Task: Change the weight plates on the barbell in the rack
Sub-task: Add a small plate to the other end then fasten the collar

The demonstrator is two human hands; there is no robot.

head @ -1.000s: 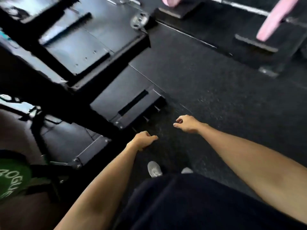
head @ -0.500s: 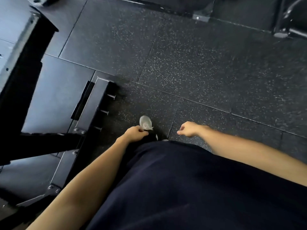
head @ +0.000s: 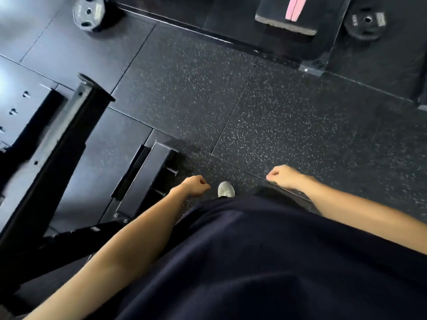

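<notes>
Weight plates: two dark plates lie flat on the floor at the far edge of view, one [head: 89,13] towards the far-left corner beside the rack platform, the other [head: 365,23] at the far right beside a padded block; half a second ago neither showed, so the view has lifted and turned towards them.
Barbell: not in view; where it sits on the rack cannot be told.
Rack: its black upright [head: 57,144] and bolted foot [head: 147,179] run along the left edge of the floor, blurred.
Left hand [head: 195,185]: fingers loosely curled, holding nothing, hanging just beside the rack foot, as before.
Right hand [head: 283,176]: fingers loosely curled, empty, over the speckled floor [head: 288,116].
Shoe [head: 226,189]: a pale toe shows between the hands, touching the floor.
Pink bars [head: 294,8]: resting on the padded block [head: 286,26].
Meaning: the person seems to be walking with free hands, likely to fetch a plate; no plate has been picked up yet.
</notes>
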